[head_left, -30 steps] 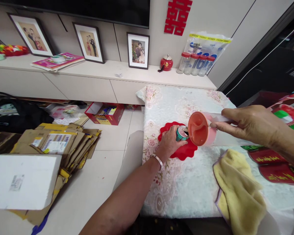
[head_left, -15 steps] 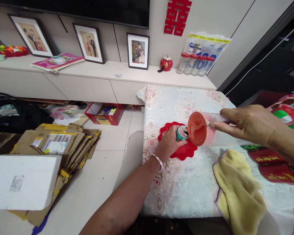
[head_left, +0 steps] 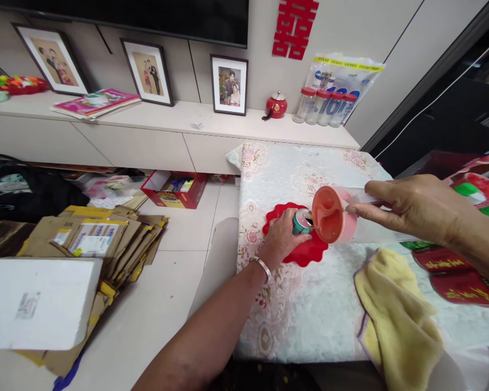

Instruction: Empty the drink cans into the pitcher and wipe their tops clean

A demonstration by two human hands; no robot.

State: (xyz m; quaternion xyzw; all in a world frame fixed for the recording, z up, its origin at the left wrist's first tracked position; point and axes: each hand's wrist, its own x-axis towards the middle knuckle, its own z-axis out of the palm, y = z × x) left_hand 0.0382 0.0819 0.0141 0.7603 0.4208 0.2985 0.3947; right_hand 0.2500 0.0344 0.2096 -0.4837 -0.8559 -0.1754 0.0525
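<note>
My left hand (head_left: 283, 236) is wrapped round a green drink can (head_left: 303, 219) with an opened top. Under the can and hand lies a red plate with a scalloped edge (head_left: 309, 252). My right hand (head_left: 411, 206) grips a clear pitcher by its handle, tipped on its side so that its pink-orange rim (head_left: 329, 214) faces the can. The rim almost touches the can's top; whether anything flows between them I cannot make out. A yellow cloth (head_left: 395, 315) lies on the table below my right forearm.
The table has a floral cloth (head_left: 277, 179). Red packages (head_left: 468, 288) lie at its right. Behind it, a white cabinet bears picture frames (head_left: 229, 84), a red jar (head_left: 276, 106) and several glass jars (head_left: 324, 108). Flattened cardboard (head_left: 118, 239) and a white foam box (head_left: 41, 301) lie left.
</note>
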